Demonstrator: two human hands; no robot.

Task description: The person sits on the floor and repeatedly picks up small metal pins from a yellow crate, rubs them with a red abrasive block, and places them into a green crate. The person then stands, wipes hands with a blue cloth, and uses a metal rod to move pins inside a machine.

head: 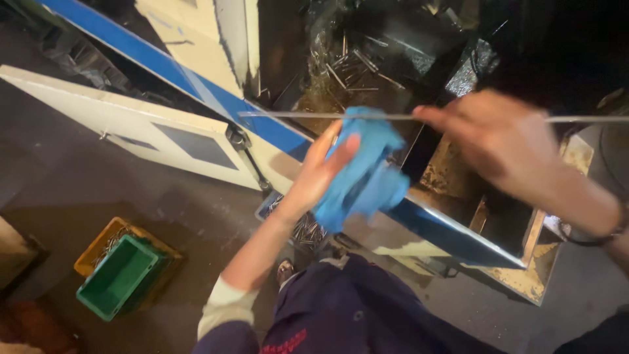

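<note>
A long thin metal rod (pixel 288 115) runs level across the view in front of me. My right hand (pixel 508 141) grips it near the middle-right. My left hand (pixel 321 172) holds a crumpled blue cloth (pixel 363 174), wrapped against the rod just left of my right hand. Below me are my dark blue work clothes and a pale sleeve cuff.
A cream and blue machine (pixel 216 98) stands ahead, its door (pixel 141 128) swung open at left. Inside the dark bay lie several loose metal rods (pixel 357 65). A green crate (pixel 118 276) sits in a yellow crate (pixel 98 242) on the floor; a tray of rods (pixel 303 229) lies near my feet.
</note>
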